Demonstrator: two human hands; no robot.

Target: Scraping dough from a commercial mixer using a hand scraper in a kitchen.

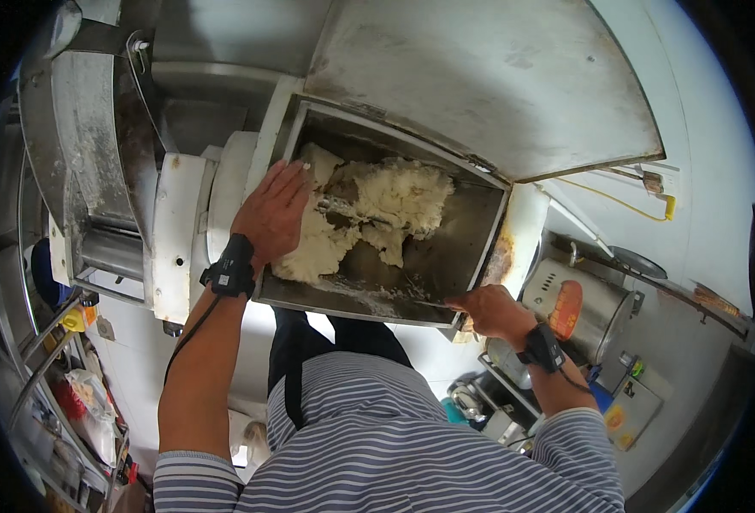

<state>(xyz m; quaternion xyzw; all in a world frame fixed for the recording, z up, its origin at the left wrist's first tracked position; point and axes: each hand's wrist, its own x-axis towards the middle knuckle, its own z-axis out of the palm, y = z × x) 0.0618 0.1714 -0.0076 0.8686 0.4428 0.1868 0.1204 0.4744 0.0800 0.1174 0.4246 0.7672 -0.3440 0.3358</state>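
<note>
Before me a metal dough mixer trough [457,256] holds rough, pale dough [409,192] in torn lumps, some of them around the metal mixing bar [336,205]. My left hand [276,215] lies over the trough's left rim beside the dough, back of the hand up, fingers stretched out; a bit of dough clings at a fingertip and the palm is hidden. At the front right corner is my right hand [490,311], its forefinger reaching over the rim. A thin, pale strip shows by that fingertip; whether the hand holds it is unclear. Loose flour lies along the trough's front inner wall.
The trough's raised metal lid [480,77] stands behind it. To the left is a machine with a metal roller [113,250] and a white housing [175,237]. A steel cylindrical container [576,308] and a lower rack [512,385] are at the right; a metal shelf frame [21,192] stands far left.
</note>
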